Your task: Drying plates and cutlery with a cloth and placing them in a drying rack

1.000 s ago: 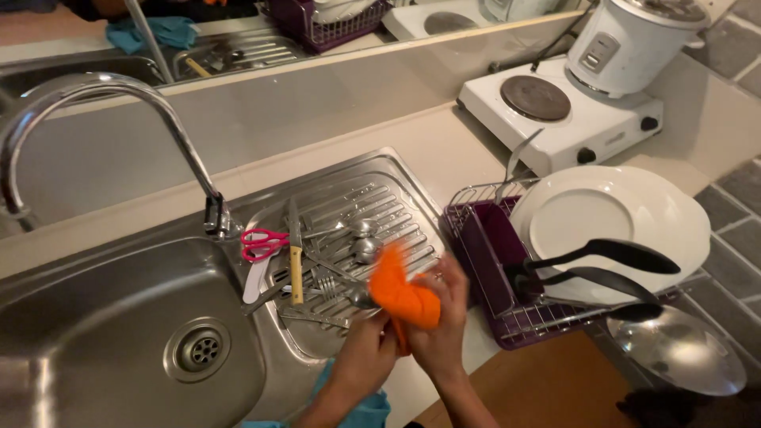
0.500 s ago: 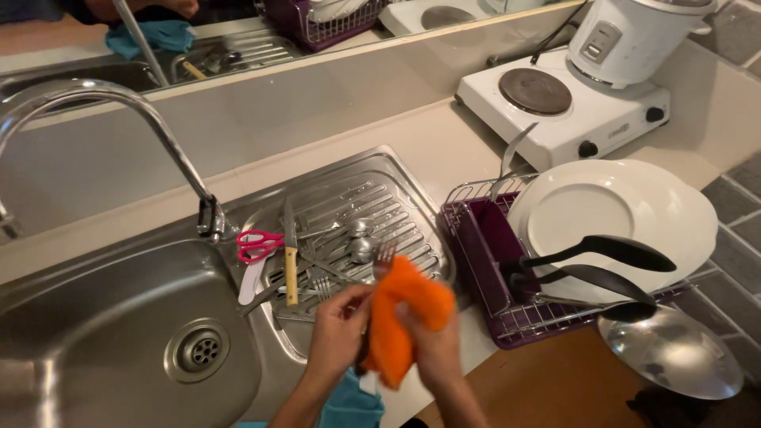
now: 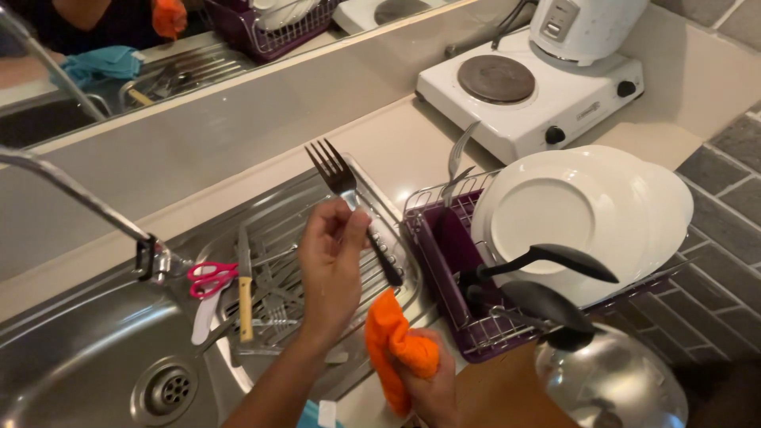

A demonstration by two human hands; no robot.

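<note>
Steel drainboard (wet) bears cutlery, pink scissors.

Single head cam, looking steeply down and forward over a kitchen counter; close range, both forearms enter from the bottom edge; steel sink lower left, purple dish rack centre right, white hotplate at top; wall mirror along the top edge faces the camera; no second view to overlap with.
</note>
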